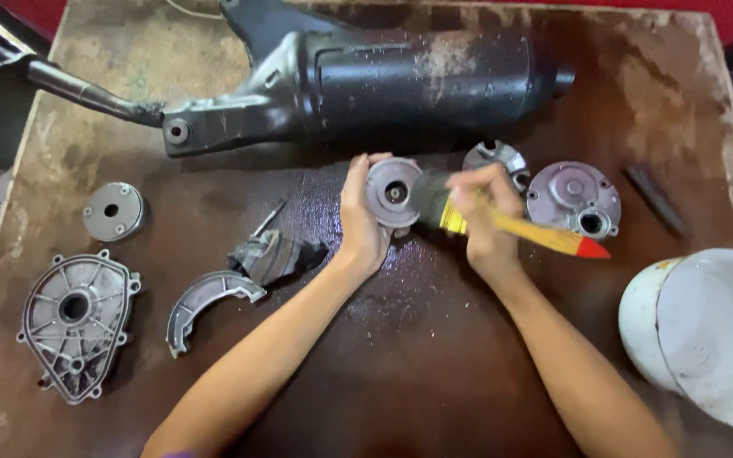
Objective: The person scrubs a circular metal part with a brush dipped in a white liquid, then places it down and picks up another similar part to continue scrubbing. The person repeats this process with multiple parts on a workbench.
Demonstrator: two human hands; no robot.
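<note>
Seen from above, two bare forearms reach over a stained, wet brown counter. The left hand stands on its edge near the counter's middle, its fingers curled and pressed together around the left rim of a round metal disc. The disc is dull grey, cast, with a raised ring and a small dark hole at its centre; it is tipped up to face the camera. The right hand is closed in a fist around a paintbrush, fingers wrapped tight over the handle near the ferrule. The handle is smooth yellow wood with a red tip pointing right; the dark bristles touch the right side of the disc.

Just behind the right hand lies a shiny round metal part, partly hidden. Beside it to the right sits a flat grey circular cover with bolt lugs and an off-centre hole. A short dark bar lies farther right. A white plastic bucket, scuffed, lies tilted at the lower right edge.

Across the back stretches a long black exhaust muffler, matte and dusty, with a pipe running off to the left. On the left are a small grey round cap, a ribbed cast aluminium cover, a curved brake shoe and a crumpled dark rag.
</note>
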